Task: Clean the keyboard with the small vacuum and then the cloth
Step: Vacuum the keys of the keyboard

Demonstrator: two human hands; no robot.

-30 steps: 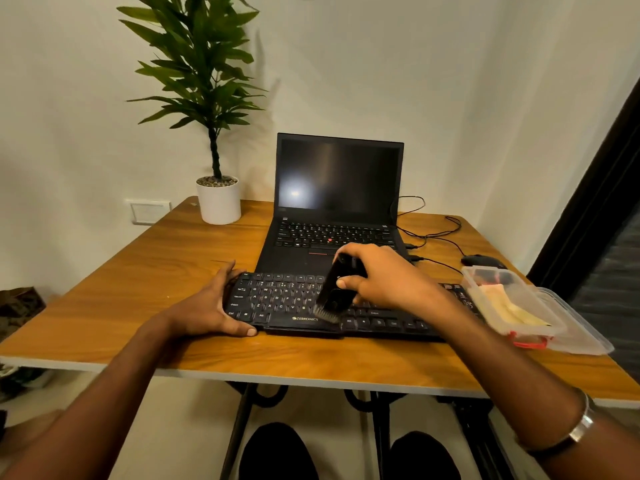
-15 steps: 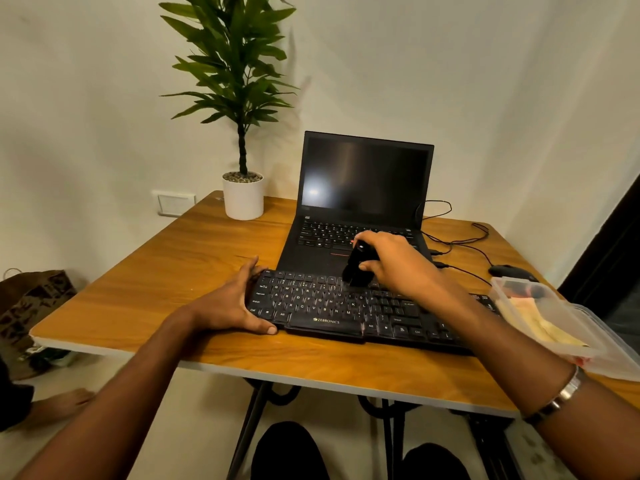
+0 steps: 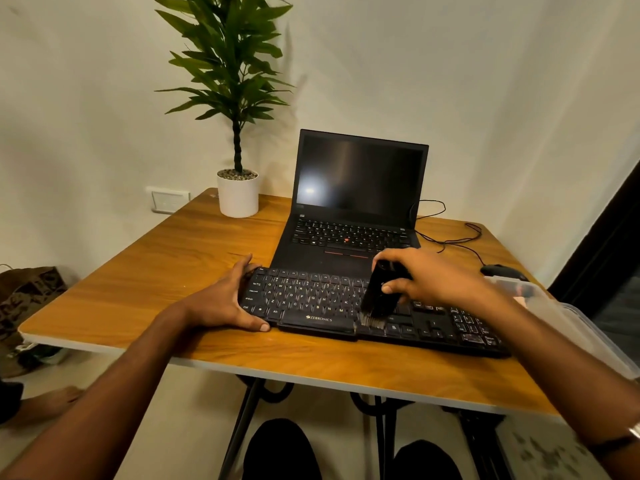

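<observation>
Two hands busy | left hand (image 3: 221, 301) braces keyboard (image 3: 346, 306) at its 9 o'clock end, mid-bench (image 3: 138, 271) | right hand (image 3: 429, 282) grip grasping vacuum (image 3: 379, 292) | keep bristles low, sweep rows slowly toward 3 o'clock.

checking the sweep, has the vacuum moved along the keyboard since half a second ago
Yes: the small vacuum came from the keyboard's far edge toward its near edge.

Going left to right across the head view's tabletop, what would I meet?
Plant pot → left hand → small vacuum → right hand → mouse → plastic box.
</observation>
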